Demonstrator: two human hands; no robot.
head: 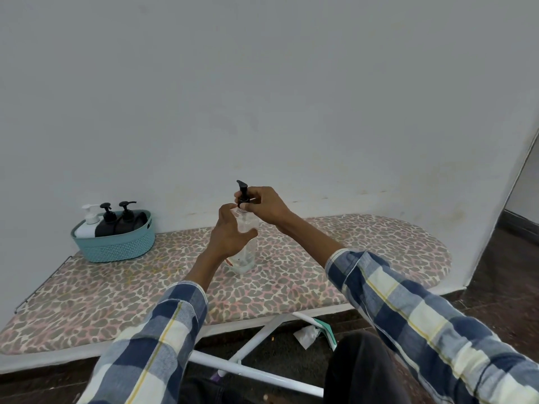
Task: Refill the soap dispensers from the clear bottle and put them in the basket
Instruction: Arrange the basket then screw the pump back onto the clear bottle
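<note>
A teal basket (116, 243) is holding one white dispenser (87, 225) and two black ones. A black pump (242, 193) is topping the clear bottle (246, 252). The board (350, 258) is showing grey-pink leopard print; sleeves (423, 316) are showing blue-cream plaid.

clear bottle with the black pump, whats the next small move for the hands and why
Probably twist the black pump with the right hand while the left hand steadies the clear bottle. The pump sits at the bottle's neck, pinched by the right fingers; three dispensers already stand in the basket.
</note>
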